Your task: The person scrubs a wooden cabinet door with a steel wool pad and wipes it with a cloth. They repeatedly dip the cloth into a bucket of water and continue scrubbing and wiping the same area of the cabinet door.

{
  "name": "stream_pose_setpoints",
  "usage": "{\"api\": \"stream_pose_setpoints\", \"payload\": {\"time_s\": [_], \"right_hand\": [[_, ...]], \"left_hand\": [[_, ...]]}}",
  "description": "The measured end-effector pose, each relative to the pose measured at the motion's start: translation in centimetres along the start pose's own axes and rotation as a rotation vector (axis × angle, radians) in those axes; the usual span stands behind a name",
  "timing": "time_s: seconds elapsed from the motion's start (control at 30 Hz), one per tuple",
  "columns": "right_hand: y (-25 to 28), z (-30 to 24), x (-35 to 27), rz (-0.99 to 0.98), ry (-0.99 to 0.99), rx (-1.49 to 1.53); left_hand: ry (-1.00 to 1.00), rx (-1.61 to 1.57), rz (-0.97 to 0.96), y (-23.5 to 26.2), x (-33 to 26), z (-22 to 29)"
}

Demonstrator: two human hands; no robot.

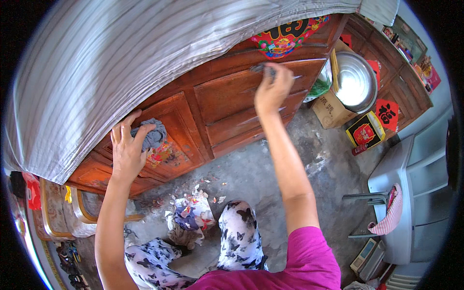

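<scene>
A brown wooden cabinet stands in front of me, its top draped with a striped grey sheet. My left hand is closed on a crumpled grey cloth, held against the left door near the sheet's edge. Just below the cloth, torn remains of a colourful sticker cling to that door. Farther right, my right hand pinches a small dark grey wad against the upper drawer front; its kind cannot be made out. Above it hangs a red round decoration with black lettering.
Paper scraps and rags lie on the concrete floor before my knees. At the right are a metal basin, a cardboard box, a yellow-black bag and a white table. Framed padded seats stand left.
</scene>
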State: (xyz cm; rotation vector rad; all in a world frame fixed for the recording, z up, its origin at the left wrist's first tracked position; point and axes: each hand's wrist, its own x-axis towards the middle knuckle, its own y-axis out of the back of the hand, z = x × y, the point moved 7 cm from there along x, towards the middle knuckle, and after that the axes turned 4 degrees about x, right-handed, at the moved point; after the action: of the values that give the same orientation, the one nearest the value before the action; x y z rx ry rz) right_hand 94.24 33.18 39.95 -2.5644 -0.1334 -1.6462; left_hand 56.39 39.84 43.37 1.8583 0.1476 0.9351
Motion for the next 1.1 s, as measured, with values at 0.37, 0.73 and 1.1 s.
{"api": "stream_pose_setpoints", "payload": {"time_s": [0.37, 0.73, 1.1], "right_hand": [[2.3, 4.7, 4.0, -0.115, 0.002, -0.253], [1.1, 1.4, 2.7, -0.252, 0.166, -0.25], [-2.5, -7.0, -1.8, -0.343, 0.27, 0.016]], "left_hand": [[-0.021, 0.005, 0.024, 0.0, 0.1, 0.2], [0.011, -0.055, -0.028, 0.3, 0.0, 0.2], [0.003, -0.021, -0.022, -0.1, -0.7, -0.5]]}}
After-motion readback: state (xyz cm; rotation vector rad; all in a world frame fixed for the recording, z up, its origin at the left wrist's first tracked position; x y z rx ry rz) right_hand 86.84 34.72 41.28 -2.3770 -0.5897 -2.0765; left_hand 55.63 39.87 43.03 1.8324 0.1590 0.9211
